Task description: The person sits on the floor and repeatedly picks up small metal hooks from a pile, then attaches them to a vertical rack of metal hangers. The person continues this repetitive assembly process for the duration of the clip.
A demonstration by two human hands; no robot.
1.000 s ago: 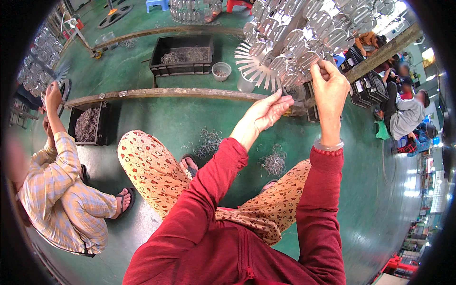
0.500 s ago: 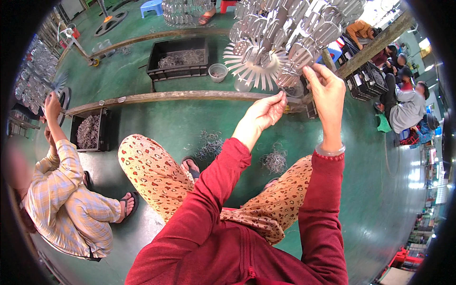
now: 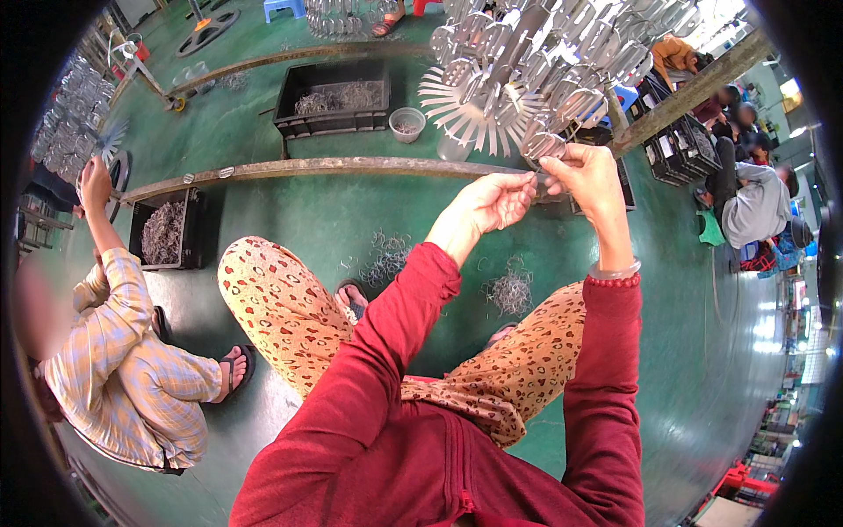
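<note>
"Metal pieces [image 3: 575, 92], a whole hanging cluster of them, just ahead of those hands and above. Which hand is nearer?"

"Right hand [image 3: 593, 180]. Its thumb and forefinger are closed on the rim of the lowest piece [image 3: 543, 145], which lies up and to the left of its knuckles."

"And the left hand [image 3: 492, 204]?"

"Just below that piece and to its left, thumb pressed to forefinger. Something thin may be pinched there; from here it's too small to tell. The two sets of fingertips nearly meet."

"How does the cluster run?"

"Its long axis climbs away from the hands. A fan of pale strips [image 3: 487, 130] sits left of the lowest piece, so that side is tight."

"Other edges?"

"A wooden rail [image 3: 342, 167] passes beyond the left hand, and a slanted pole [image 3: 694, 97] rises past the right one. Open room is on the near side, over the green floor [image 3: 465, 325], where a heap of thin rings [image 3: 509, 292] lies between the spotted trouser legs [image 3: 281, 316]."
</note>
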